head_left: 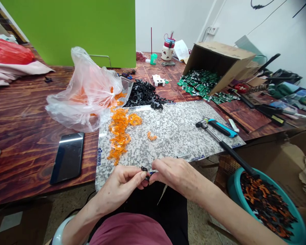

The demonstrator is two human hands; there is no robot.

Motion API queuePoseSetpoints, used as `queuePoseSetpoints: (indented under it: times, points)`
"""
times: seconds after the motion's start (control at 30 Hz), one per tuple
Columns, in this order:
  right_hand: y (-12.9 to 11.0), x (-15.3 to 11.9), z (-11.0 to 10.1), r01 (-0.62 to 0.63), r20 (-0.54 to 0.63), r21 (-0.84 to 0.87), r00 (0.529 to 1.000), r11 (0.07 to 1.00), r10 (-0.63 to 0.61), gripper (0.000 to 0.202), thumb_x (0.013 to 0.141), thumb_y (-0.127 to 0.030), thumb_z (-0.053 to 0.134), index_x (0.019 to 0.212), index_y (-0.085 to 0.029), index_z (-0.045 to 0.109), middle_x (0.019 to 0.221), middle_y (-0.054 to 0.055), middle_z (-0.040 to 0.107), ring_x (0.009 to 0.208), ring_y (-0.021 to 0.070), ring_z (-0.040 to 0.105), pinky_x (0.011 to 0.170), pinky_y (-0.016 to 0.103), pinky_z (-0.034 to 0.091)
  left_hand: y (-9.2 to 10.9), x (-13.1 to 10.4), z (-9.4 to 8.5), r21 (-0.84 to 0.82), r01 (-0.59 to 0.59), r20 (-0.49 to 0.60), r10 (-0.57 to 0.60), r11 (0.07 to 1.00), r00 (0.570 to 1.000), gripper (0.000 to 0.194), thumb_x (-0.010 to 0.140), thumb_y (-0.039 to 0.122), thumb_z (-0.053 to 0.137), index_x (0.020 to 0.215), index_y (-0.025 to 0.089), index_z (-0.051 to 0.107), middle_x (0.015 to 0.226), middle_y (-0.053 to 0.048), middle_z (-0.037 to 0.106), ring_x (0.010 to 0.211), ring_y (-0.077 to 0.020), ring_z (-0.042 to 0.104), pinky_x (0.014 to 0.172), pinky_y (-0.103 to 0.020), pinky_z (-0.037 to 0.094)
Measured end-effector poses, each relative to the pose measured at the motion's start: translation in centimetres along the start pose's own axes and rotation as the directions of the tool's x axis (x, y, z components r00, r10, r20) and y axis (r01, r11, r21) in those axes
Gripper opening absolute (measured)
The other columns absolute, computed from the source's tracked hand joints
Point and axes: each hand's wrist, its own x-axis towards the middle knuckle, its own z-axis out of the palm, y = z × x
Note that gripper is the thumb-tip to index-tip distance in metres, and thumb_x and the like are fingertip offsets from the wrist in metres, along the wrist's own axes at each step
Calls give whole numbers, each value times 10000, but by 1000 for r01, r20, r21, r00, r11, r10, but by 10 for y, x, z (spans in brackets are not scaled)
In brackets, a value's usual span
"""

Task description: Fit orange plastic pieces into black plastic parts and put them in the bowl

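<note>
Box [224, 51] on side: green boards [199, 81] inside, some at mouth. Teal tub [231, 190]: black-orange pieces [265, 204]. Bag [85, 71]: orange parts [81, 97]. Left hand [124, 183] pinching black part [144, 168] by slab's [173, 129] near edge; right hand [172, 173] beside it, grip unclear. Brown tabletop [28, 115]; green panel [73, 30], white wall [163, 20] behind.

Speckled slab [173, 131] on a wooden bench [22, 112]

Taking the slab's middle as the clock's centre, orange pieces [119, 131] cluster on it at nine o'clock; a lone orange piece [152, 137] lies near the centre. A mallet [225, 147] and a blue-black knife [220, 127] lie at three. On the streaked bench around it: a dark phone [67, 156] towards nine, a plastic bag [85, 92] at ten, heaped black pieces [144, 93] at eleven, a white housing [158, 80] at twelve, and a tipped cardboard box [225, 51] spilling green circuit boards [201, 83] at one.
</note>
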Motion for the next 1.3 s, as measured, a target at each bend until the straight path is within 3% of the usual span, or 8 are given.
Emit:
queuePoseSetpoints:
  times: [0.23,0.3,0.47,0.7,0.9,1.07,1.3]
  points:
    - [2,-8,6,0,-12,181,1000,984,2,282,836,-446,610,838,-167,564,699,9,624,644,150,613,549,233,409,1,-2,-3,41,-36,140,30,999,990,372,904,298,502,638,149,715,606,-44,667,583,-139,588,557,-209,430]
    - [1,-12,10,-20,-74,256,996,966,40,303,859,-471,560,843,-168,560,701,11,632,642,138,614,565,224,426,-1,-1,-4,1,-18,159,18,1000,987,363,900,305,515,647,147,722,616,-48,684,585,-136,597,564,-206,441]
    - [-3,-20,19,-3,-320,348,939,937,122,288,882,-450,540,835,-166,557,690,19,635,624,121,604,583,208,447,-5,2,-6,-242,138,141,-106,960,984,276,861,352,580,808,144,754,676,-61,742,604,-144,654,573,-201,490]
    - [-7,-23,25,-42,-397,386,894,922,208,213,872,-381,597,886,-169,580,709,24,644,645,127,619,596,212,475,-9,4,-1,-320,108,48,-97,941,994,218,841,330,622,849,167,768,671,-38,742,618,-132,658,593,-196,511]
    - [-9,-25,29,-107,-340,492,890,864,303,256,837,-385,646,956,-173,567,750,29,635,684,137,611,609,221,482,-8,4,1,-297,86,-22,-97,951,995,205,846,302,610,814,167,762,650,-29,733,594,-125,638,590,-200,504]
    - [-11,-26,30,-184,-232,572,899,800,372,250,836,-301,665,1011,-147,575,813,40,628,718,131,578,642,223,464,-7,6,1,-217,60,-45,-71,974,996,238,854,302,586,738,158,736,636,-31,716,606,-137,633,593,-210,496]
    - [-19,-22,22,-346,-18,732,852,587,524,101,879,-240,560,881,-159,621,691,-7,562,598,99,501,563,213,400,-10,6,3,-91,19,-70,-26,996,997,248,878,287,543,742,155,703,649,-27,694,612,-133,616,582,-206,478]
